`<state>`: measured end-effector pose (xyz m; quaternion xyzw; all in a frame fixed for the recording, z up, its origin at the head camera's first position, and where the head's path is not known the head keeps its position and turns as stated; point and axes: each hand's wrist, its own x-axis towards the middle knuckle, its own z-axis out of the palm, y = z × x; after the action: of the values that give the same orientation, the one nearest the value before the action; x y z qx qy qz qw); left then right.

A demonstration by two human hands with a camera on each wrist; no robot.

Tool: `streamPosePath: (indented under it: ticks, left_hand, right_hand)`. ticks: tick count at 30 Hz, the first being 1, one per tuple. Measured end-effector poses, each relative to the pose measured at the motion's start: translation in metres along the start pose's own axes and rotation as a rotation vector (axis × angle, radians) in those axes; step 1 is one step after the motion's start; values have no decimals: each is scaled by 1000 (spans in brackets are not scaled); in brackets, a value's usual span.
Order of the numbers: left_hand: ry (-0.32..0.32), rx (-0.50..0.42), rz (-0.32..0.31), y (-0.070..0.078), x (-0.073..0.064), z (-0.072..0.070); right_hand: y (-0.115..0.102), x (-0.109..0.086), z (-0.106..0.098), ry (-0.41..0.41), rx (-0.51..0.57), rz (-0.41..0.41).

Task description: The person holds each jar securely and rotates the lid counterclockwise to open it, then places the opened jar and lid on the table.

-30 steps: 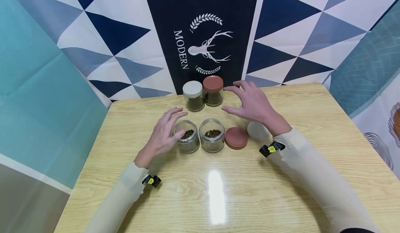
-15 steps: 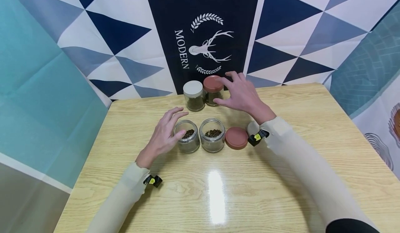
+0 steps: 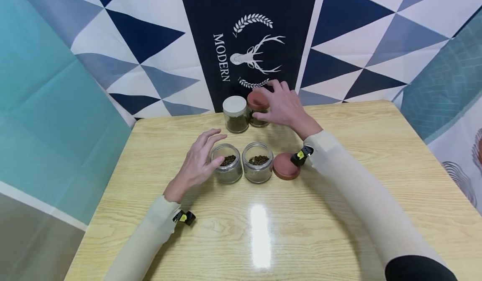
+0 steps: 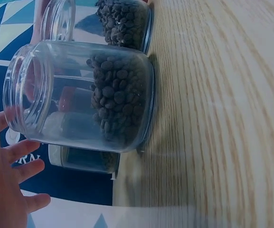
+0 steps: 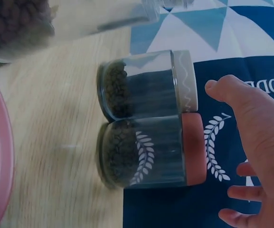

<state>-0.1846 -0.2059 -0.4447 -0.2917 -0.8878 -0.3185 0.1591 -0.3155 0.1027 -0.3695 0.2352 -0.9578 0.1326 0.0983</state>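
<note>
In the head view my left hand [image 3: 193,163] hovers beside an open glass jar [image 3: 229,175] with dark brown beans inside, its fingers apart and holding nothing. A second open jar [image 3: 257,174] of beans stands just right of it. At the back, my right hand [image 3: 282,106] is over the red-lidded jar [image 3: 256,101], thumb and fingers spread. The right wrist view shows that hand apart from the red lid [image 5: 193,149]. A white-lidded jar [image 3: 236,117] stands against the red-lidded one; both hold a dark filling.
A loose red lid [image 3: 284,166] lies on the wooden table [image 3: 188,243], right of the open jars and partly behind the right wrist's camera. A patterned cloth [image 3: 248,4] hangs along the table's back edge, close behind the lidded jars.
My right hand has moved left and farther back, over the red-lidded jar. Its sleeve now covers the loose white lid seen earlier on the table. My left hand has stayed in place.
</note>
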Motion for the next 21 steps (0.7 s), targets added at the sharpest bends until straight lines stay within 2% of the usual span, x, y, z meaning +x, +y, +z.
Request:
streamPosePath:
  ticks: [12, 21]
  left_hand:
    - [4, -14, -10, 2, 2, 3]
    - [8, -9, -13, 3, 2, 1]
  right_hand:
    - [5, 25, 0, -57, 39, 40]
    - [4, 37, -3, -144, 32, 54]
